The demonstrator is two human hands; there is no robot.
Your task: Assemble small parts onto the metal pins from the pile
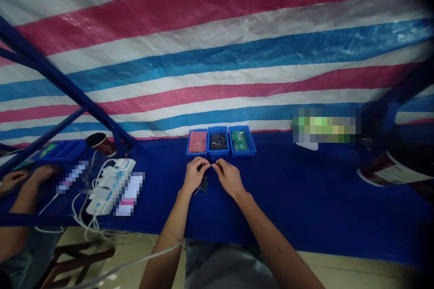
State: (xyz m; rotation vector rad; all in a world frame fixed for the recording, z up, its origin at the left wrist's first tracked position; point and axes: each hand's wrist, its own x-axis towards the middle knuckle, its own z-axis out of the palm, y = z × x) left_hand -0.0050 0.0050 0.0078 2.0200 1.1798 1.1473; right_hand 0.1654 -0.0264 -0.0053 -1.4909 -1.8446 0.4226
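Observation:
My left hand (194, 174) and my right hand (228, 176) meet fingertip to fingertip over the blue table (305, 189), both pinched on something too small to make out. A small pile of dark screws (202, 185) lies on the cloth just under my left hand. Right behind the hands stand three small blue bins in a row: one with pink parts (197, 142), one with dark screws (219, 141), one with green parts (241, 141).
A white power strip with cables (108, 185) lies to the left, a dark cup (100, 143) behind it. Another person's hands (20, 178) work at the far left. A striped tarp (217, 45) hangs behind. A white bowl-like object (389, 174) sits far right.

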